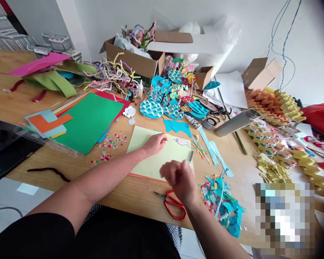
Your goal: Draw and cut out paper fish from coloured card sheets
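My left hand [157, 144] rests over the pale yellow-green paper [143, 163], its fingers curled; whether something small is between them I cannot make out. Above the paper's lower right part is my right hand [178, 178], closed, with the fingertips bent in and whatever they hold hidden. A fish drawing [182, 142] lies on the upper right of the sheet. Close to the sheet's right edge lies a dark pen-like tool [190, 157]. Red-handled scissors [174, 205] lie on the table just below my right hand.
Green paper [91, 118] and confetti [112, 141] are on the left. Blue scraps [229, 208] are heaped at the right front. Behind stand blue paper crafts [151, 108], a glue bottle [139, 88], a grey cylinder [236, 123] and a cardboard box [135, 57].
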A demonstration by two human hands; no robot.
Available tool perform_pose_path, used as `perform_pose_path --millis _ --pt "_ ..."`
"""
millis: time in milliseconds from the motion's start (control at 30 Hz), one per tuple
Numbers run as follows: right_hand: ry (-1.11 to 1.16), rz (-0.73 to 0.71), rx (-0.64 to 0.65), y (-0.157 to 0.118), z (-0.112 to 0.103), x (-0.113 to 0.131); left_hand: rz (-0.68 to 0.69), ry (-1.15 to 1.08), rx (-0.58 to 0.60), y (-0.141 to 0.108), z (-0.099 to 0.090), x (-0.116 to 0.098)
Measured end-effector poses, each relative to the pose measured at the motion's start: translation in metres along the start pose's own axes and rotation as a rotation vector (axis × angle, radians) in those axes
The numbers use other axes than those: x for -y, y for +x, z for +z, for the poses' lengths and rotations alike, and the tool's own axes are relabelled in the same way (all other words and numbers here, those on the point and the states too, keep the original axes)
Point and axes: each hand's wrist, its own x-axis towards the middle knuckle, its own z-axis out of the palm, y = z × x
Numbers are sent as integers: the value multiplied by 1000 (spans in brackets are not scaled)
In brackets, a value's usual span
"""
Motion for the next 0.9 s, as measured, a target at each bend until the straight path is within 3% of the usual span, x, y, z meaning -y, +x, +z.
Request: perform_pose_path --millis 67,167,300,400,567,767,833,900 --pt "-132 0 -64 -2 -11 12 1 2 1 0 0 0" --pt "-656 9 -23 -3 -19 13 -1 -3 -3 -1 0 0" --pt "-1410 -184 19 12 -12 -15 -13 -29 -9 -1 1 0" --pt "-1719 -222 0 30 -6 -38 -46 -56 -15 1 1 0" --pt "-1838 -216 62 44 2 -51 -135 -119 -51 5 0 2" --pt "-1830 -185 130 27 25 -56 -166 -195 -64 6 1 5" --pt "-1779 -202 202 21 30 -52 -167 -209 -65 5 1 5" --pt "-1696 -194 186 20 30 -45 -168 -221 -66 5 2 5"
